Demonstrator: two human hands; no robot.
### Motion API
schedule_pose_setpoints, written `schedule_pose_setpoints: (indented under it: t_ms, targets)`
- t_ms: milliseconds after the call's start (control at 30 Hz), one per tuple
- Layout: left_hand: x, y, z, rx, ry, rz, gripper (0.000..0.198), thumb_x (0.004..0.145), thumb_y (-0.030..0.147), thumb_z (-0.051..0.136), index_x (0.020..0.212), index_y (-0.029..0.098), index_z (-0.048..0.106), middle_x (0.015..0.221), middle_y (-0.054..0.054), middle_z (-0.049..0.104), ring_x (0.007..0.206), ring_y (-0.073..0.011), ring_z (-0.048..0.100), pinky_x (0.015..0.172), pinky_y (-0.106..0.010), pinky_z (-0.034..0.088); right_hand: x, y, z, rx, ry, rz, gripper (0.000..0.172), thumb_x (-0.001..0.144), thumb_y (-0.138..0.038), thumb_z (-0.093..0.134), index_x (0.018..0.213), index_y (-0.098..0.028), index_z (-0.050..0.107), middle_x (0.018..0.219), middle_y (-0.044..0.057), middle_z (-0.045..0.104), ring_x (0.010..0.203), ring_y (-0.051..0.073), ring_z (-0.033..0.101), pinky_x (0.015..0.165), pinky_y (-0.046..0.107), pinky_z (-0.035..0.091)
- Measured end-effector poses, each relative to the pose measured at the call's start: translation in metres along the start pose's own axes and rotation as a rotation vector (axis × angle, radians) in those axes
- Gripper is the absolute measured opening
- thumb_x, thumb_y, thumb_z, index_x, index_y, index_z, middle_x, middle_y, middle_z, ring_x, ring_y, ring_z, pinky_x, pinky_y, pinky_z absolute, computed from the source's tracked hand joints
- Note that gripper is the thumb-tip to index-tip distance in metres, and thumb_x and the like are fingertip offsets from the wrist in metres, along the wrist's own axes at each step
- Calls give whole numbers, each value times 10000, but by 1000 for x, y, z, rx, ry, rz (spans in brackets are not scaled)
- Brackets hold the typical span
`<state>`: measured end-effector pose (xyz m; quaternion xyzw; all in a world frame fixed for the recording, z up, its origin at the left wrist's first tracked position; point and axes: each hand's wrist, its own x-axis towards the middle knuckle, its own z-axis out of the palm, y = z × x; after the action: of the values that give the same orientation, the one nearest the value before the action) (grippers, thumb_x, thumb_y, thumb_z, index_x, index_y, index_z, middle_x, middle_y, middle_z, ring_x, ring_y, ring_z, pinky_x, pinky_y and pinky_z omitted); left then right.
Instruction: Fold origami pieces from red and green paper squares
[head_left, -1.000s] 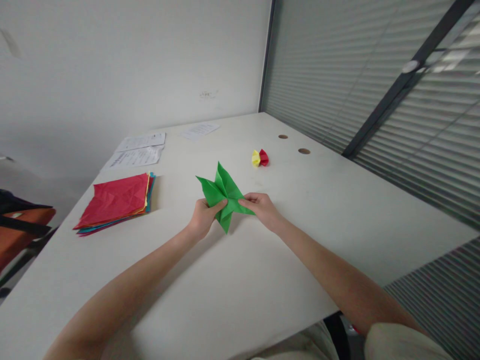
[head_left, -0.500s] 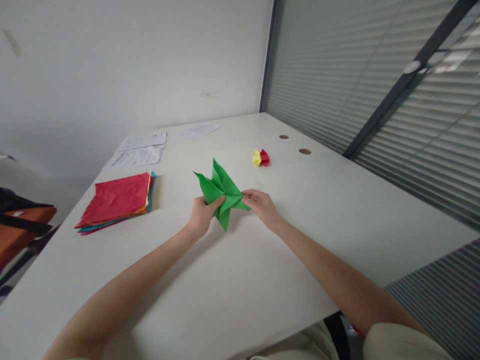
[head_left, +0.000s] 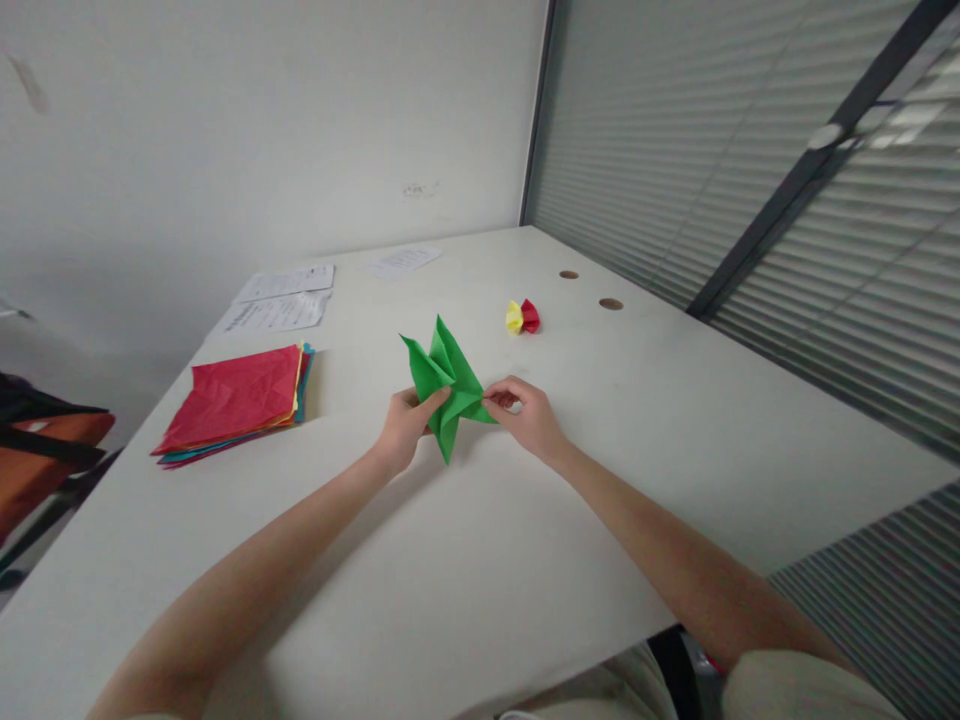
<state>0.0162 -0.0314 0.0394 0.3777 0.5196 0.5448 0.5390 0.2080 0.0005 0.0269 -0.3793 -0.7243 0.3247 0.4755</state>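
A green folded paper (head_left: 448,378) with several pointed flaps is held a little above the white table (head_left: 420,580). My left hand (head_left: 405,425) grips its left side, with the thumb lying across the front near the central crease and the fingers hidden behind. At the paper's right edge my right hand (head_left: 529,412) pinches the tip of a flap between thumb and index finger. Two flaps point up and away, and another points down toward me.
A stack of coloured paper (head_left: 236,398), red on top, lies at the left. Beyond the hands sits a small yellow and red folded paper piece (head_left: 523,317). Printed sheets (head_left: 281,298) rest at the back left. Two round holes (head_left: 611,304) pierce the table near the blinds (head_left: 750,220).
The green paper has turned slightly, its upper flaps shifting right and closer together. My right thumb and index finger now form a rounder pinch at the edge.
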Motion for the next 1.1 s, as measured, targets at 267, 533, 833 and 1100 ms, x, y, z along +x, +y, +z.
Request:
schedule_pose_setpoints:
  t_ms: [267, 533, 833, 1100]
  targets:
    - [-1, -3, 1, 238, 5, 259, 275, 653, 387, 755, 663, 127, 667, 617, -2, 621, 566, -119, 526, 526, -214, 424, -1, -5, 4, -39, -9, 27, 45, 735, -235, 622, 703, -204, 620, 708, 14, 638, 670, 150, 565, 673, 296, 453]
    - [1, -1, -1, 239, 53, 280, 257, 712, 394, 673, 685, 138, 655, 622, -7, 625, 569, -139, 538, 531, -228, 432, 3, 1, 5, 238, -83, 317, 214, 632, -353, 733, 774, -194, 733, 745, 42, 725, 681, 175, 623, 690, 325, 486]
    - [6, -4, -3, 167, 98, 111, 344, 605, 458, 735, 629, 134, 623, 542, 4, 579, 518, -132, 520, 488, -235, 420, 3, 2, 4, 158, -78, 273, 156, 652, -346, 718, 693, -197, 699, 704, 33, 698, 640, 162, 591, 664, 319, 475]
    - [2, -3, -1, 82, -25, -58, 483, 560, 527, 800, 776, 116, 666, 716, -75, 685, 597, -185, 626, 573, -348, 543, -2, -4, 2, -125, -5, 1, 63, 763, -241, 616, 713, -212, 643, 726, 32, 648, 665, 154, 554, 691, 304, 461]
